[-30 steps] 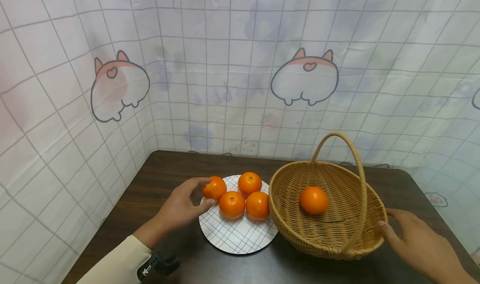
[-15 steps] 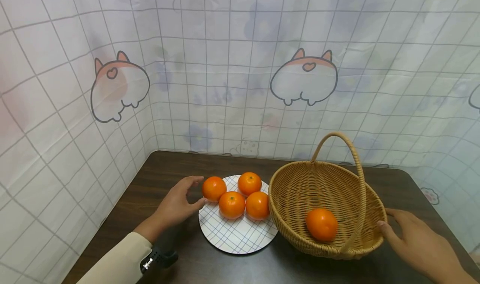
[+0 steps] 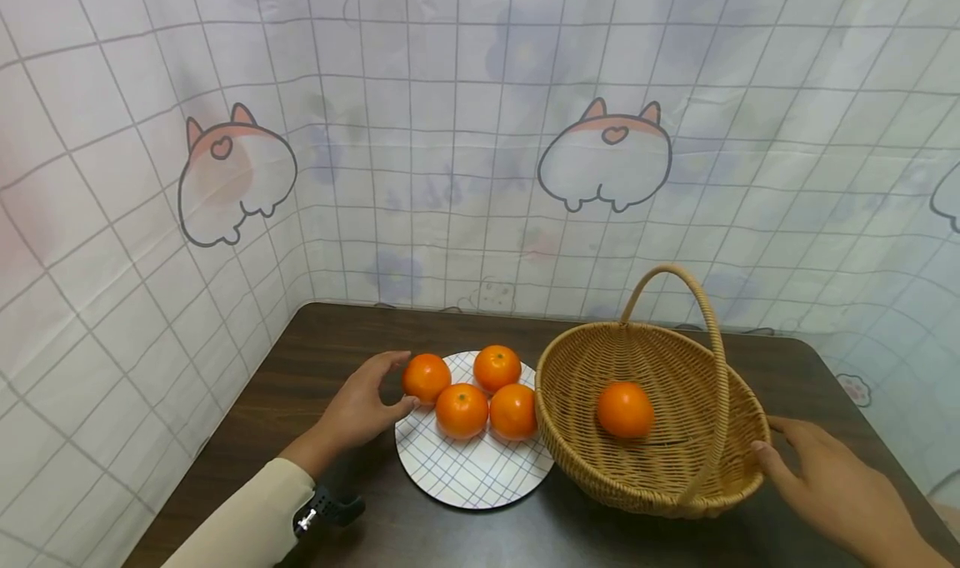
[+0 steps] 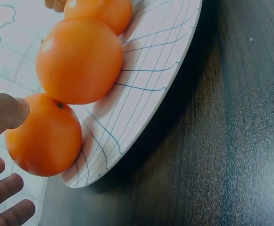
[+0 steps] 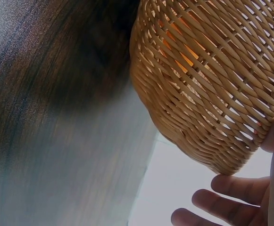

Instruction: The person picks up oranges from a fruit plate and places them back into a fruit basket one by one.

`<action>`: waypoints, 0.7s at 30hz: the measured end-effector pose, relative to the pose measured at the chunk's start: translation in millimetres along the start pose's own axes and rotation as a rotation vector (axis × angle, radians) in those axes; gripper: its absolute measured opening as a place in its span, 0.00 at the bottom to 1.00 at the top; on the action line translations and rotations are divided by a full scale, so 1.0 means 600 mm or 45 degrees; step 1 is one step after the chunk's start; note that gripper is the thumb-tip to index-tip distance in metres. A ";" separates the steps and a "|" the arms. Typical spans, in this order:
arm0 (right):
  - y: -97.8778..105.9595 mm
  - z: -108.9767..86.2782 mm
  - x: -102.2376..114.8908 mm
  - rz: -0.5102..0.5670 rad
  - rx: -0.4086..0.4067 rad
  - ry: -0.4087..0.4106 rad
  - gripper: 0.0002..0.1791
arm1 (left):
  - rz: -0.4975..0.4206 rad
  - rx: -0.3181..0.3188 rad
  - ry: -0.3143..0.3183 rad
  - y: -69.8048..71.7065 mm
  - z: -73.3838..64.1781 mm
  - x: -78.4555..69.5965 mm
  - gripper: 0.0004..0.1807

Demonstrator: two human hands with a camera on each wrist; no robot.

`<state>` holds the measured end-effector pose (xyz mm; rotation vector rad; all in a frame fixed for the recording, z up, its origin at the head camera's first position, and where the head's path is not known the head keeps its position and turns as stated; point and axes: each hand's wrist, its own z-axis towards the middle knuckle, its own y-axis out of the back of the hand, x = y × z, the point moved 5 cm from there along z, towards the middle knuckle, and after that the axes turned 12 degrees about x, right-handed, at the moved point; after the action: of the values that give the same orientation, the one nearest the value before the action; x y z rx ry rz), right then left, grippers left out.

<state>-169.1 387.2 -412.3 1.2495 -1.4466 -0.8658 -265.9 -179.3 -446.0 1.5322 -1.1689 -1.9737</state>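
My left hand [image 3: 363, 406] is at the left side of a plate [image 3: 480, 476], thumb and fingers spread around the leftmost orange [image 3: 427, 378] without visibly gripping it. In the left wrist view the thumb [image 4: 7, 112] overlaps that orange [image 4: 45, 139]. Several oranges sit together on the checked plate, one of them [image 3: 462, 411] in front. To the right stands a wicker basket [image 3: 570, 460] with a tall handle, holding a single orange [image 3: 626, 410]. My right hand [image 3: 843, 480] holds the basket's right rim, thumb inside and fingers outside; the right wrist view shows its fingers [image 5: 236, 188] by the wickerwork [image 5: 198, 94].
Everything stands on a dark wooden table [image 3: 352, 326]. A white checked curtain [image 3: 465, 176] with cartoon animals encloses the back and sides. The basket's left rim reaches over the plate's right edge, close to an orange [image 3: 513, 412].
The orange in the basket rolled toward the front, then back to near the middle. My left hand drew slightly away from the leftmost orange. The right hand stays on the rim.
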 end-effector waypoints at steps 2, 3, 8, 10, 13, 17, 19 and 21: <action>0.000 -0.001 0.000 0.003 0.003 0.001 0.46 | -0.006 0.013 0.013 -0.003 0.001 0.002 0.40; 0.001 -0.001 0.000 0.004 0.004 0.000 0.46 | -0.009 0.018 0.019 -0.004 0.002 0.003 0.41; 0.002 -0.001 0.002 0.008 0.003 -0.001 0.46 | -0.020 0.027 0.033 -0.008 0.006 0.004 0.41; 0.003 -0.001 0.003 0.006 0.001 0.000 0.46 | -0.026 0.030 0.033 -0.010 0.008 0.004 0.41; 0.004 -0.001 0.004 0.007 -0.003 0.003 0.46 | -0.028 0.039 0.025 -0.013 0.010 0.003 0.42; 0.004 -0.002 0.004 0.007 -0.004 0.006 0.45 | -0.026 0.046 0.016 -0.017 0.014 0.003 0.42; 0.004 -0.002 0.004 0.006 0.001 0.006 0.45 | -0.028 0.051 0.015 -0.019 0.015 0.003 0.42; 0.004 -0.003 0.004 0.005 0.004 0.006 0.45 | -0.029 0.057 0.014 -0.021 0.017 0.004 0.42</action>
<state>-168.1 385.4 -409.4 1.2500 -1.4468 -0.8577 -273.9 -169.9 -457.0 1.5830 -1.2045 -1.9638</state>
